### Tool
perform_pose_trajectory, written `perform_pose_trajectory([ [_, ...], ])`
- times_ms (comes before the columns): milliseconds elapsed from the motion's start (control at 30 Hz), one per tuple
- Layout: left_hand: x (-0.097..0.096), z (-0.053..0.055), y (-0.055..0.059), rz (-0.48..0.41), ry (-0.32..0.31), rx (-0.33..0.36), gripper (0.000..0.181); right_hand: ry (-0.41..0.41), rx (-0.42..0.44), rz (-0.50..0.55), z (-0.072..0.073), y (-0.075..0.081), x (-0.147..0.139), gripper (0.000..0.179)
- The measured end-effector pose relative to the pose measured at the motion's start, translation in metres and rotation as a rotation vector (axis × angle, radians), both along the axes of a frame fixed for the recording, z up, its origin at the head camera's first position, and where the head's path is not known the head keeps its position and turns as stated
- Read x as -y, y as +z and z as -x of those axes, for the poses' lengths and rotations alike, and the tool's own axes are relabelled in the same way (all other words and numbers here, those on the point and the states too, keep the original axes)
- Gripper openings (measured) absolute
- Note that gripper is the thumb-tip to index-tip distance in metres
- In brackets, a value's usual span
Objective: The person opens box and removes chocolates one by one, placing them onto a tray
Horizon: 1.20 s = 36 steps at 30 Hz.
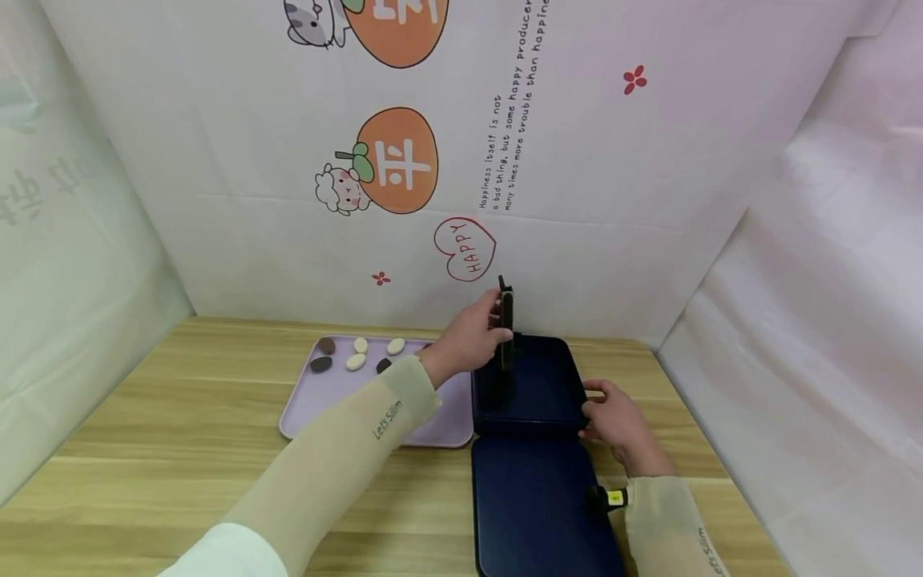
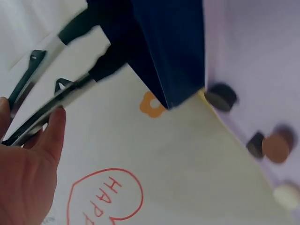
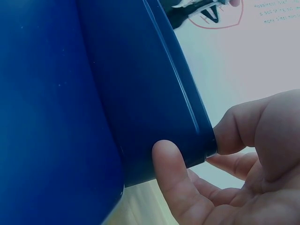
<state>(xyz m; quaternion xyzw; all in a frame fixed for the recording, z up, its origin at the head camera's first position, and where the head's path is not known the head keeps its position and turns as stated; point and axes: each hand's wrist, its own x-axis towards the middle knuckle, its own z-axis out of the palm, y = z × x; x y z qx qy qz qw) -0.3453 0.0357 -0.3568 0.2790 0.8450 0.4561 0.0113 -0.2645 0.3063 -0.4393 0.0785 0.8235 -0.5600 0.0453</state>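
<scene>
My left hand [image 1: 472, 332] grips a pair of tongs [image 1: 507, 308] with steel arms and black ends. The tongs point downward over an open navy box [image 1: 551, 385]. In the left wrist view, the tongs' arms [image 2: 70, 91] stand apart and their tips are hidden behind the box wall, so I cannot tell whether anything is between them. At the box's near right corner, my right hand [image 1: 620, 421] holds the side, with its fingers and thumb [image 3: 171, 164] about the rim. The box's lid [image 1: 541, 505] lies folded open toward me.
Left of the box, against its side, lies a lilac tray [image 1: 310, 413]. Several white, black and brown pebbles sit along its far part, including a white pebble [image 1: 356, 362]. My left forearm crosses over the tray. A printed white sheet [image 1: 577, 264] stands behind the wooden table [image 1: 166, 417].
</scene>
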Motion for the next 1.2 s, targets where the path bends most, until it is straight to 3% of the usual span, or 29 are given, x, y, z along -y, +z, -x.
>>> perform_pose_trajectory([
  [67,0.001,0.001,0.0,-0.136,-0.011,0.07,0.056,0.0,-0.001,-0.006,0.0,0.0,0.0,0.05],
  [167,0.004,0.002,0.002,-0.293,-0.015,0.114,0.047,-0.001,-0.001,-0.018,-0.001,0.0,0.0,0.049],
  [267,0.014,0.003,0.009,-0.375,-0.005,0.114,0.044,0.0,0.0,-0.023,-0.001,0.0,0.001,0.049],
  [467,0.044,0.0,0.029,-0.451,0.016,0.071,0.042,0.005,0.002,-0.025,-0.001,0.001,0.002,0.05],
  [633,0.072,-0.002,0.042,-0.435,0.016,0.025,0.04,0.004,-0.001,-0.022,-0.002,0.002,0.002,0.051],
  [767,0.091,0.002,0.044,-0.409,0.012,-0.004,0.039,0.002,-0.002,-0.022,-0.001,0.002,0.002,0.051],
  [1000,0.11,0.006,0.035,-0.306,0.032,-0.009,0.046,0.007,-0.001,-0.023,-0.001,0.0,0.0,0.051],
  [1200,0.104,0.003,0.019,-0.179,0.014,-0.04,0.04,0.013,0.002,-0.019,-0.001,0.002,0.001,0.051],
])
